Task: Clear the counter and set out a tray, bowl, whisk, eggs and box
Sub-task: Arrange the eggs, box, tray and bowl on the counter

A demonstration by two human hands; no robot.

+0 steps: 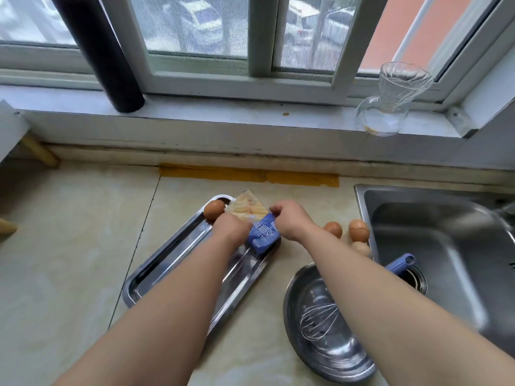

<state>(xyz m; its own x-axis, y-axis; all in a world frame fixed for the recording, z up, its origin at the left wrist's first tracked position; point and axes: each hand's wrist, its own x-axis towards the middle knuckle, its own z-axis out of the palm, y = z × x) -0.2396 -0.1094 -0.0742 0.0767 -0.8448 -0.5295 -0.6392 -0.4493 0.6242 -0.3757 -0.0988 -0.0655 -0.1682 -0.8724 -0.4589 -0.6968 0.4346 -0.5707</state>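
Both hands meet on the blue-and-cream printed cardboard box [257,222], which rests tilted across the far end of the long rectangular stainless-steel tray [156,270] on the pale marbled worktop [69,232]. The left hand [232,225] is closed on the box's near left edge and the right hand [289,220] pinches its right edge, so the step in hand appears to be setting the box on the tray. A brown egg [214,209] sits in the tray at the box's 9 o'clock; three more brown eggs [351,235] lie on the worktop at its 3 o'clock, beside the steel sink [446,240]. At 5 o'clock, a round steel bowl [328,355] holds a wire whisk [317,320]. Next likely calls for lowering the box flat and releasing it without nudging the nearby egg.
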